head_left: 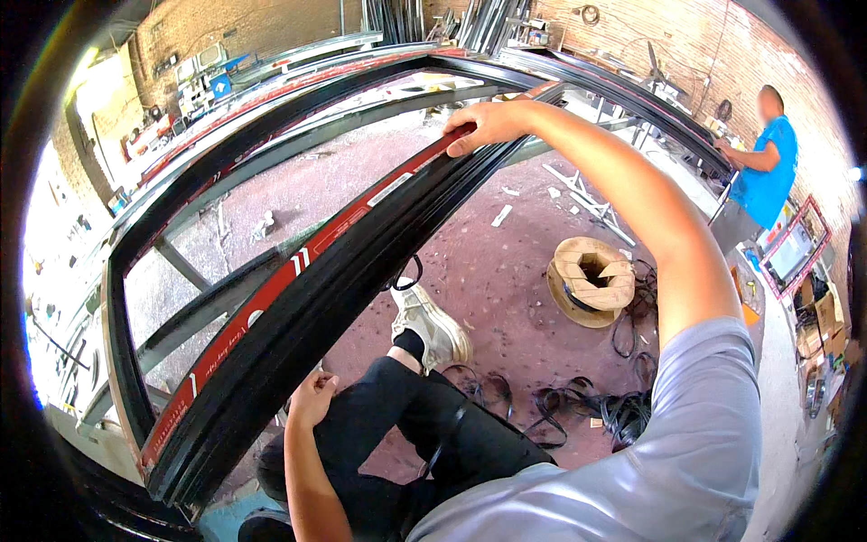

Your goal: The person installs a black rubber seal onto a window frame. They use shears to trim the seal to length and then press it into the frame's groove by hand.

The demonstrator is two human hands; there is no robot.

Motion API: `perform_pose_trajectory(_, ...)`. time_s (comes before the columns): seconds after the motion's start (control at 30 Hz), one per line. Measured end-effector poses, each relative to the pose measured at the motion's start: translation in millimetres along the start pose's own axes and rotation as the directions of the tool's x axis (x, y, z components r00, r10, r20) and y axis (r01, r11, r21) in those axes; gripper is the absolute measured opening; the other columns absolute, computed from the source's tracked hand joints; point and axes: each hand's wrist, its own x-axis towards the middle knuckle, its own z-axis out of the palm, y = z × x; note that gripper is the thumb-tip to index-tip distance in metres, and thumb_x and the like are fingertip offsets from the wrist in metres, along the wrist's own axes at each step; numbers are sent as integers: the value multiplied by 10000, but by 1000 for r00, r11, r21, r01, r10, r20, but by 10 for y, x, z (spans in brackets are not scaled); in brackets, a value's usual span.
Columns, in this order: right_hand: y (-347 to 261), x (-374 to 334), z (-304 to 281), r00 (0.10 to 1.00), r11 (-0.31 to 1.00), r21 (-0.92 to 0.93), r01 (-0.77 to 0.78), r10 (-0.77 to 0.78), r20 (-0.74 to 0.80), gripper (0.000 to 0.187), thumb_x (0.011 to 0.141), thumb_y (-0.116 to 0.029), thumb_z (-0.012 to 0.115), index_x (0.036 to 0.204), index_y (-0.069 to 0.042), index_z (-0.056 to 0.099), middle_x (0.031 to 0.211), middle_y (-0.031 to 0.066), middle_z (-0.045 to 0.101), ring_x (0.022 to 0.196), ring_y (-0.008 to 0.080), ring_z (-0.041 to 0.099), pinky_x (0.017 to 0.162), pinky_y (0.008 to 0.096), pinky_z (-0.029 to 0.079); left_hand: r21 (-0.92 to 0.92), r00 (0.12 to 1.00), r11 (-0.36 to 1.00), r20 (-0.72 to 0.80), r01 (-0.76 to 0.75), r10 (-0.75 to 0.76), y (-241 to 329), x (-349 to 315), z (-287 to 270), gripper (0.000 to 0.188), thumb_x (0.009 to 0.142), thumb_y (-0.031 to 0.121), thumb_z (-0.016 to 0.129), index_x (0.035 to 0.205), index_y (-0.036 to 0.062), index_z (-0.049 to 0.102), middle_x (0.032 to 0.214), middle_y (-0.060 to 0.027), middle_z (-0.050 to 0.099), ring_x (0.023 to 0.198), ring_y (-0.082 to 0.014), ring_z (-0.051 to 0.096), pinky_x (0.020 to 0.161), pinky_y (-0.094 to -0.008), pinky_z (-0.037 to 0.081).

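Note:
A large black metal window frame lies raised in front of me, its near bar crossing diagonally from lower left to upper middle. Red printed film covers the top of that bar. My right hand is wrapped over the bar toward its far end, with the fingers on the far side. Low beside the bar's near side, above my thigh, my left hand is closed with curled fingers; what it pinches, if anything, is hidden. A thin black strip runs over my leg, and a black loop hangs below the bar.
A tangle of black strip lies on the reddish floor at right, near a cardboard-wrapped spool. White offcuts are scattered beyond. A person in a blue shirt stands at another frame. Long profiles lean against the back wall.

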Motion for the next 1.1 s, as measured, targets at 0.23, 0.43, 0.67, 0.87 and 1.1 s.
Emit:
perform_pose_trajectory(0.23, 304, -20, 4, 1000, 999, -32, -14, 14, -26, 903, 844, -793, 649, 1363, -54, 640, 1249, 161, 679, 1183, 301, 631, 1029, 406, 483, 14, 999, 999, 12, 43, -43, 68, 13, 45, 336, 936, 325, 720, 1127, 50, 737, 947, -81, 731, 887, -185, 678, 856, -329, 529)
perform_pose_trajectory(0.43, 198, -10, 7, 999, 998, 40, -38, 38, 10, 898, 856, -769, 659, 1390, -48, 616, 1329, 175, 645, 1238, 309, 609, 1064, 408, 469, 18, 1000, 1000, -10, 6, -6, 84, -11, 0, 293, 956, 250, 713, 1069, -20, 729, 911, -101, 728, 825, -179, 662, 794, -353, 529)
perform_pose_trajectory(0.67, 453, -70, 20, 995, 998, 66, -19, 25, -97, 854, 832, -765, 696, 1338, -78, 672, 1215, 127, 710, 1124, 264, 650, 1004, 386, 490, -4, 998, 998, -11, -55, 55, 68, 24, 37, 296, 957, 254, 723, 1064, -21, 730, 919, -109, 736, 841, -183, 689, 788, -342, 538)
perform_pose_trajectory(0.87, 407, -36, 8, 997, 997, 75, -31, 36, -75, 830, 836, -750, 703, 1347, -96, 674, 1224, 128, 711, 1147, 272, 646, 1015, 393, 486, 7, 998, 999, -19, -52, 52, 19, 28, 2, 303, 955, 250, 727, 1063, -33, 724, 892, -100, 729, 803, -176, 670, 762, -330, 529)
perform_pose_trajectory(1.1, 712, -111, 49, 989, 997, 73, -24, 34, -144, 850, 839, -744, 702, 1380, -91, 651, 1327, 143, 665, 1248, 301, 609, 1070, 406, 456, 33, 996, 996, -27, -80, 81, 56, 28, 66, 280, 966, 244, 708, 1053, -22, 721, 833, -72, 696, 789, -165, 656, 755, -336, 523)
